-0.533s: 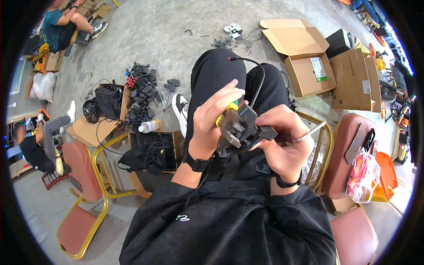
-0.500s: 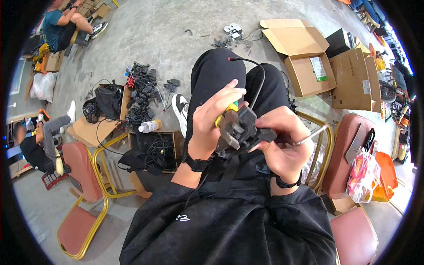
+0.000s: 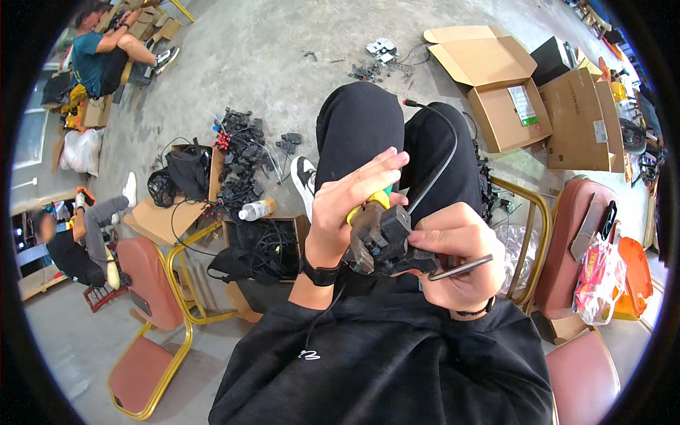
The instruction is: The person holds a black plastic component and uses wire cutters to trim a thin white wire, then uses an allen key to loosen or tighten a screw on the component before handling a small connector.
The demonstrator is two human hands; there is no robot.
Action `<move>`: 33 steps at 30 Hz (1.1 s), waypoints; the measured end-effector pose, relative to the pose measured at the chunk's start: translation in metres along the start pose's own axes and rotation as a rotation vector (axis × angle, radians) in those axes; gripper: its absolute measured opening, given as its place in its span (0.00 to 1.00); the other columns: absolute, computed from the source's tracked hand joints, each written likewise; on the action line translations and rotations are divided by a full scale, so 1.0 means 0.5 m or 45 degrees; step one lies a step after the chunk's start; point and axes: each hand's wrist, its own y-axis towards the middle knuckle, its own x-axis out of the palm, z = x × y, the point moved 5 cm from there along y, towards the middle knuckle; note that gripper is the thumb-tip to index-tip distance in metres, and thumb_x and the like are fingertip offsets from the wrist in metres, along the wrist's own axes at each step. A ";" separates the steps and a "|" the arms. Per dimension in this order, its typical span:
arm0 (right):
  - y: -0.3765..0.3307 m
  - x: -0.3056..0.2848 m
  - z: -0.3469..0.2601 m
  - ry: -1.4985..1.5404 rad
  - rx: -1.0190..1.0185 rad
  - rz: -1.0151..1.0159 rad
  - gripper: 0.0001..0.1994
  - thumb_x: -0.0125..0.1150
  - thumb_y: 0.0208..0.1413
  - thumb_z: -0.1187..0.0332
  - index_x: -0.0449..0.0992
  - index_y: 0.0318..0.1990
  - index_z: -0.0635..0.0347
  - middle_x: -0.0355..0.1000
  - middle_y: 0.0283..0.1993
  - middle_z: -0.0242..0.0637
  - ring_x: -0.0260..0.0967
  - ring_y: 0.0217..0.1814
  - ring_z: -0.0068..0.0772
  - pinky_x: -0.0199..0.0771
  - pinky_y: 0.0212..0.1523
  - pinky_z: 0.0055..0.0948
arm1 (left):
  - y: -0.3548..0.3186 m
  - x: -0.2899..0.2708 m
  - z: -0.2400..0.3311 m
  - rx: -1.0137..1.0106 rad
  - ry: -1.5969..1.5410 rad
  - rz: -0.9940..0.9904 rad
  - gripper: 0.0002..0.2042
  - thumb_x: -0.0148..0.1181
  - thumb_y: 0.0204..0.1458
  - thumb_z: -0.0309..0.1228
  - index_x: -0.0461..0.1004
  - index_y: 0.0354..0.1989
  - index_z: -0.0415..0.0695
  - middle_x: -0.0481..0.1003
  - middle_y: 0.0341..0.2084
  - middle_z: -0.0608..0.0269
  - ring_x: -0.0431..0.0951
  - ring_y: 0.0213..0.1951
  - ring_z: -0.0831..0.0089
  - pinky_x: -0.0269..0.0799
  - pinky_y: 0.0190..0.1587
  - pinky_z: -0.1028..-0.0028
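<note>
**A:** Where are my fingers right now?

**B:** Your left hand [image 3: 347, 212] is curled around a dark plastic block [image 3: 379, 237] held over your lap. Its fingers lie across the top of the block, loosely spread, and also clasp the yellow-and-green handle [image 3: 368, 202] of a tool just behind the block. Your right hand [image 3: 453, 251] is closed on the block's right side. A thin dark metal rod [image 3: 460, 267] pokes out between its fingers, pointing right of the block.

**A:** How should I handle it?

**B:** I'd judge the block is well braced between both palms. Keep it low over your knees so it cannot drop far. Press with the left fingers only lightly, so the tool tip stays free to work. Mind the black cable [image 3: 440, 159] looping up behind the block; don't let it snag.

**A:** What's around?

**B:** Left of the block, on the floor, a box of black cables [image 3: 265, 244] and a plastic bottle [image 3: 256, 210]. Far right of the block, open cardboard boxes [image 3: 496, 88].
</note>
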 end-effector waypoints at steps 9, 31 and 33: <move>-0.008 0.001 0.052 0.335 0.223 0.036 0.14 0.64 0.34 0.84 0.70 0.32 0.64 0.69 0.29 0.42 0.69 0.31 0.34 0.69 0.30 0.26 | 0.024 -0.006 -0.014 0.169 0.335 0.060 0.28 0.70 0.31 0.43 0.70 0.38 0.36 0.74 0.33 0.49 0.74 0.41 0.58 0.71 0.41 0.67; -0.018 -0.005 0.082 0.460 0.257 0.132 0.17 0.69 0.37 0.76 0.66 0.34 0.62 0.67 0.34 0.34 0.57 0.24 0.11 0.53 0.20 0.11 | 0.035 0.010 -0.029 0.101 0.150 0.199 0.14 0.61 0.35 0.20 0.70 0.34 0.39 0.72 0.28 0.55 0.74 0.30 0.64 0.70 0.33 0.75; -0.016 -0.002 0.085 0.449 0.250 0.117 0.18 0.70 0.37 0.74 0.67 0.35 0.62 0.67 0.34 0.33 0.54 0.23 0.10 0.51 0.20 0.11 | 0.034 0.008 -0.025 0.115 0.167 0.233 0.14 0.61 0.34 0.20 0.70 0.34 0.38 0.72 0.28 0.55 0.74 0.30 0.65 0.70 0.32 0.75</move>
